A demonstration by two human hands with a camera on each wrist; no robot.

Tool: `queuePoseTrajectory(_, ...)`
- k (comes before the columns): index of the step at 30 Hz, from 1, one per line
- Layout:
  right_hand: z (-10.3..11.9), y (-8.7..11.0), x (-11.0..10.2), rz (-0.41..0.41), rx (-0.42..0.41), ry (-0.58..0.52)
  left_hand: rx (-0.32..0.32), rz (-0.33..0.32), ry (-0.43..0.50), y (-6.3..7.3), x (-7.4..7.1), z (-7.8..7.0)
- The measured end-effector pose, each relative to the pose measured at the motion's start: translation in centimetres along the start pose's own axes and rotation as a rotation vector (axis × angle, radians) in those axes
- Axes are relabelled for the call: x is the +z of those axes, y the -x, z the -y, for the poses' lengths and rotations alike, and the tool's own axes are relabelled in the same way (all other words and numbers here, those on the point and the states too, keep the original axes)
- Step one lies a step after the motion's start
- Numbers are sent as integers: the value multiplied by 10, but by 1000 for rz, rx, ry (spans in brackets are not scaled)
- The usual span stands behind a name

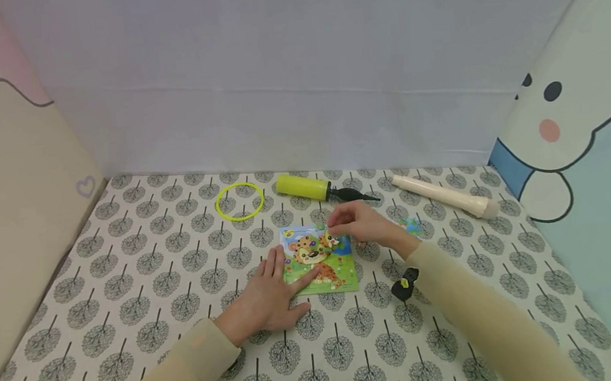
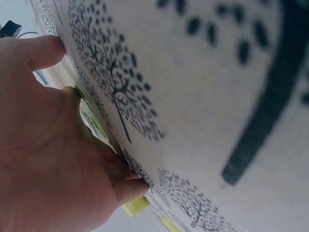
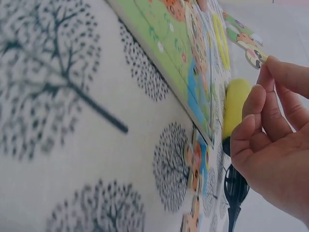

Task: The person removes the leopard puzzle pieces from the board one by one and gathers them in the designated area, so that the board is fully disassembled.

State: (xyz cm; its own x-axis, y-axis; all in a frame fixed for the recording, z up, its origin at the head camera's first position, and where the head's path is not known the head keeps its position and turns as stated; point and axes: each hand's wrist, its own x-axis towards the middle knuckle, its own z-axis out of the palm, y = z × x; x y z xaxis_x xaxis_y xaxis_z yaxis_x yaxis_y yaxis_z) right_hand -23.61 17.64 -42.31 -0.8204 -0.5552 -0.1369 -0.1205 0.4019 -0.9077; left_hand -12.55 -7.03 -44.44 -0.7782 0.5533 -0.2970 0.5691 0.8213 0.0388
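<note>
A jigsaw puzzle board [image 1: 344, 279] with a spotted cartoon leopard on green and blue lies mid-table. My left hand [image 1: 269, 292] rests across its left side, fingers spread and straight; in the left wrist view the left hand [image 2: 53, 140] lies against the board's edge. Over the upper right of the board, my right hand [image 1: 362, 223] pinches a puzzle piece [image 3: 252, 52] between thumb and index finger, raised off the board. Below the right hand [image 3: 277, 140], loose puzzle pieces [image 3: 195, 162] lie on the cloth beside the board.
Behind the board lie a yellow ring [image 1: 242, 219] and a yellow hand pump [image 1: 302, 188] with a black nozzle. A cream-coloured stick [image 1: 442, 195] with a rounded end is at the back right. Another blue-green piece [image 1: 412, 225] and a small black object [image 1: 404, 286] lie near the right forearm.
</note>
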Motion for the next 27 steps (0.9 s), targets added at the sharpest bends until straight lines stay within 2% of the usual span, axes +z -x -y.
queuePoseTrajectory(9, -9, 25, -22, -9, 45, 29, 16, -29, -5, -3, 8, 2)
queuePoseTrajectory(15, -20, 38, -34, 74, 96, 66, 10, -32, -22, -4, 10, 3)
queuePoseTrajectory(20, -28, 46, -40, 123, 112, 59, 13, -32, -17, -2, 7, 2)
queuePoseTrajectory(23, -29, 48, -40, 116, 108, 70, 9, -23, -10, 0, 4, 1)
queuePoseTrajectory(27, -28, 49, -37, 85, 91, 154, 5, -12, -15, 1, -1, -1)
